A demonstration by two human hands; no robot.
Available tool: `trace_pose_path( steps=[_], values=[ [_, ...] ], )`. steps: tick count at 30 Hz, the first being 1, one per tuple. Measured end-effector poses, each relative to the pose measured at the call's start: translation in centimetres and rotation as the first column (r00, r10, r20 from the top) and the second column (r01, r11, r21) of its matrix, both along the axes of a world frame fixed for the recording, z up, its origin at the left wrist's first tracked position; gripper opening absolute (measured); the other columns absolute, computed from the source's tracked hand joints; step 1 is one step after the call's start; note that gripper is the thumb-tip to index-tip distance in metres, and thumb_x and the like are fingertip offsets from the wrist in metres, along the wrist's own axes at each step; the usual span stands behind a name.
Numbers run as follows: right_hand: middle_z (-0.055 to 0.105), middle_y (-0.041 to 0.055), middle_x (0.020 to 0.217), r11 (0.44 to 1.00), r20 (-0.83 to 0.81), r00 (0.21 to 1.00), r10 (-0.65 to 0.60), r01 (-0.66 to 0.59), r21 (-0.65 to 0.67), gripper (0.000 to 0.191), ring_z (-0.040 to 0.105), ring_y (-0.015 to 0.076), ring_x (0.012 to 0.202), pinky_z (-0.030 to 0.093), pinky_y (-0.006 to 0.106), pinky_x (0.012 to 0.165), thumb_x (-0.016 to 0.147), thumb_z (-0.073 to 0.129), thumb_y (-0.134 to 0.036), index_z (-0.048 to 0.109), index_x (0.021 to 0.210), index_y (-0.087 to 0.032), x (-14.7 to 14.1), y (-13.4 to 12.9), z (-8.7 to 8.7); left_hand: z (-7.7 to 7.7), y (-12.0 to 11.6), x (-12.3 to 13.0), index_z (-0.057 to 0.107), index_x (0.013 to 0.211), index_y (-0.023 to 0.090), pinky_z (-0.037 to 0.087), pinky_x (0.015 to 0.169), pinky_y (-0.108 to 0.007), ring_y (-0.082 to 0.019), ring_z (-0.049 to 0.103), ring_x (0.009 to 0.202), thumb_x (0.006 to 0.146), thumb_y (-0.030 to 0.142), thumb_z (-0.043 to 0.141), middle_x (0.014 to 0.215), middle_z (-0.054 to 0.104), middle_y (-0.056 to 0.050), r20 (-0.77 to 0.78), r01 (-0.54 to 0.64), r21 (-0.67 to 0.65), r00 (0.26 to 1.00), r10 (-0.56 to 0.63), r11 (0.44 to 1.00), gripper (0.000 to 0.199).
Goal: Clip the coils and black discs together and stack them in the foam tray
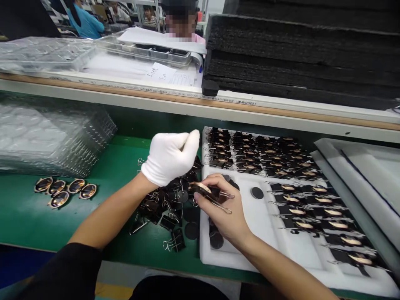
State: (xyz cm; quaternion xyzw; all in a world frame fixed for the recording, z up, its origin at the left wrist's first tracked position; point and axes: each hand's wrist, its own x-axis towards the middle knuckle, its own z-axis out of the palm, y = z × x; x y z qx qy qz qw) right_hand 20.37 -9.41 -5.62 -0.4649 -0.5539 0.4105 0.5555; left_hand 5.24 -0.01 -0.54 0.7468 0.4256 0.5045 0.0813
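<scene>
My left hand (171, 157), in a white glove, is closed above the pile of black binder clips (161, 204); whatever its fingers may hold is hidden. Bare and lower right of it, my right hand (226, 208) grips a black binder clip (215, 198) with a gold-rimmed round piece in its jaws. Beneath the right hand lies the left part of a white foam tray (259, 221). Rows of clips (250, 152) with gold-rimmed pieces clamped in them fill the tray's back and right. Black discs (257, 192) rest on the tray and among the loose clips.
Several gold-rimmed round pieces (59, 199) lie at the left on the green table (115, 166). Behind them are stacked clear plastic trays (53, 137). A shelf (175, 98) crosses above, bearing black foam sheets (296, 54). White foam covers (368, 175) lean at right. People sit beyond.
</scene>
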Motion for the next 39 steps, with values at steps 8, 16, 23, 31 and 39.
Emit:
trace_pose_path(
  steps=[8, 16, 23, 31, 39],
  values=[
    [0.080, 0.0019, 0.099, 0.959, -0.401, 0.915, -0.039, -0.078, -0.272, 0.039, 0.078, 0.0212, 0.081, 0.065, 0.038, 0.081, 0.076, 0.090, -0.031, 0.071, 0.110, -0.028, -0.4, 1.0, -1.7, -1.4, 1.8, -1.2, 0.055, 0.042, 0.018, 0.034, 0.047, -0.026, -0.008, 0.046, 0.040, 0.100, 0.041, 0.057, 0.040, 0.047, 0.003, 0.225, 0.104, -0.213, 0.973, -0.055, 0.971, 0.062],
    [0.079, 0.0014, 0.103, 0.988, -0.072, 0.989, -0.131, 0.136, 0.071, 0.029, 0.079, 0.0220, 0.090, 0.067, 0.037, 0.082, 0.083, 0.082, -0.018, 0.070, 0.108, -0.029, -1.1, 1.2, -1.8, -2.3, 2.7, 0.0, 0.049, 0.039, 0.019, 0.039, 0.047, -0.025, -0.009, 0.048, 0.040, 0.101, 0.044, 0.054, 0.038, 0.046, 0.001, 0.366, 0.186, -0.380, 0.930, -0.037, 0.906, 0.067],
    [0.077, 0.0050, 0.109, 0.978, 0.038, 0.982, -0.184, 0.179, 0.109, 0.027, 0.078, 0.0240, 0.093, 0.066, 0.042, 0.085, 0.086, 0.078, -0.020, 0.066, 0.109, -0.027, -1.4, 0.9, -1.7, -2.5, 2.0, 0.1, 0.043, 0.042, 0.020, 0.037, 0.047, -0.028, -0.010, 0.043, 0.043, 0.103, 0.043, 0.050, 0.041, 0.042, 0.002, 0.301, 0.126, -0.380, 0.954, -0.007, 0.916, 0.065],
    [0.073, 0.0035, 0.102, 0.962, 0.110, 0.958, -0.264, 0.254, 0.097, 0.024, 0.071, 0.0181, 0.087, 0.061, 0.029, 0.064, 0.086, 0.078, -0.022, 0.067, 0.107, -0.026, -1.6, 0.9, -1.5, -2.9, 1.5, 1.2, 0.040, 0.045, 0.020, 0.037, 0.048, -0.029, -0.010, 0.042, 0.047, 0.103, 0.053, 0.049, 0.045, 0.041, 0.000, 0.294, 0.122, -0.421, 0.956, 0.008, 0.899, 0.067],
    [0.070, 0.0043, 0.101, 0.963, 0.085, 0.962, -0.258, 0.249, 0.102, 0.023, 0.071, 0.0192, 0.086, 0.063, 0.031, 0.063, 0.088, 0.076, -0.022, 0.064, 0.107, -0.026, -2.0, 0.3, -1.3, -2.3, 1.3, 1.2, 0.040, 0.045, 0.019, 0.034, 0.046, -0.028, -0.009, 0.043, 0.046, 0.102, 0.055, 0.049, 0.045, 0.043, 0.000, 0.299, 0.129, -0.410, 0.954, -0.001, 0.903, 0.068]
  ],
)
